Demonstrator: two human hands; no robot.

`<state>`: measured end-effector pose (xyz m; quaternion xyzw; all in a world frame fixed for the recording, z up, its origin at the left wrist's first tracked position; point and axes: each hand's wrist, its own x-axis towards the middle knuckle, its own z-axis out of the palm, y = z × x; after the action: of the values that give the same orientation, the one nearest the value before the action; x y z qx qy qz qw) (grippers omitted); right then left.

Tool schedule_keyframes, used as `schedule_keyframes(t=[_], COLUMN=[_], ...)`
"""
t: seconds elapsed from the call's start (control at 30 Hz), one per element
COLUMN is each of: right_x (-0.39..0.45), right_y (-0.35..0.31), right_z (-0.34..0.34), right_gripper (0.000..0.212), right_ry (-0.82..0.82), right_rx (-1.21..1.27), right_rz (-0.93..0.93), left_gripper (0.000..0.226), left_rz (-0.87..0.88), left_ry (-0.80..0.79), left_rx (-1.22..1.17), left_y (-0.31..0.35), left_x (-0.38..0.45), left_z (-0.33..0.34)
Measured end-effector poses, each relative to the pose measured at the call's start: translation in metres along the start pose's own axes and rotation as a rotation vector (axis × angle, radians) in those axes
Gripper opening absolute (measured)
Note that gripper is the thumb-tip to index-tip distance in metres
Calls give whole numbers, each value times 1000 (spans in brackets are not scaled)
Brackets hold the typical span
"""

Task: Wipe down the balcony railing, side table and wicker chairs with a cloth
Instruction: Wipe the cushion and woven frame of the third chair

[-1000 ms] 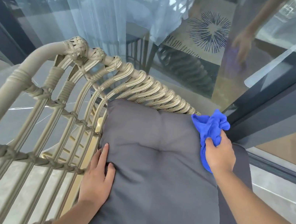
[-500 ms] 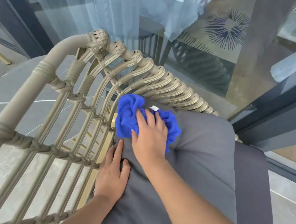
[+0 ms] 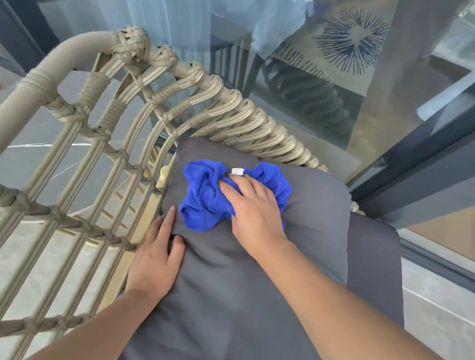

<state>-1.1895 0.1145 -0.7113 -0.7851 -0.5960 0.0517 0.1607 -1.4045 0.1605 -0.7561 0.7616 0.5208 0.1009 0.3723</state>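
Head camera looks down on a wicker chair (image 3: pixel 54 169), its woven frame filling the left side. Just right of the frame, the left hand (image 3: pixel 155 257) rests on the left edge of a grey cushion (image 3: pixel 239 320), fingers straight and close together, thumb pressed into the fabric. Further right, the right hand (image 3: pixel 256 211) presses a crumpled blue cloth (image 3: pixel 205 196) onto the cushion's upper part, fingers slightly spread over it. Beyond stands a glass door (image 3: pixel 310 67).

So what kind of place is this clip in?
Most likely a home balcony or patio: a wicker chair with a grey cushion stands on tiled floor beside a glass sliding door, with a rug indoors.
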Motion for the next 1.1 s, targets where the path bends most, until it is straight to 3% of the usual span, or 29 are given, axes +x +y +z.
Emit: schedule_keyframes(t=[0.23, 0.47, 0.67, 0.9, 1.0, 1.1], right_x=[-48, -88, -128, -144, -128, -108], right_y=[77, 126, 104, 85, 74, 51], right_z=[-30, -46, -39, -41, -34, -24], right_gripper=[78, 67, 60, 33, 29, 46], right_ry=[-33, -33, 14, 181, 313, 312], right_rx=[-98, 148, 339, 523, 506, 349], right_rz=[42, 447, 656, 1013, 1037, 914], left_gripper=[65, 59, 60, 60, 59, 59], left_rz=[11, 6, 3, -7, 7, -6], left_ry=[17, 20, 19, 18, 30, 36], left_rx=[39, 67, 74, 63, 52, 33], left_y=[2, 5, 8, 8, 6, 5], left_x=[-2, -6, -6, -6, -7, -5], left_z=[0, 1, -1, 1, 4, 4])
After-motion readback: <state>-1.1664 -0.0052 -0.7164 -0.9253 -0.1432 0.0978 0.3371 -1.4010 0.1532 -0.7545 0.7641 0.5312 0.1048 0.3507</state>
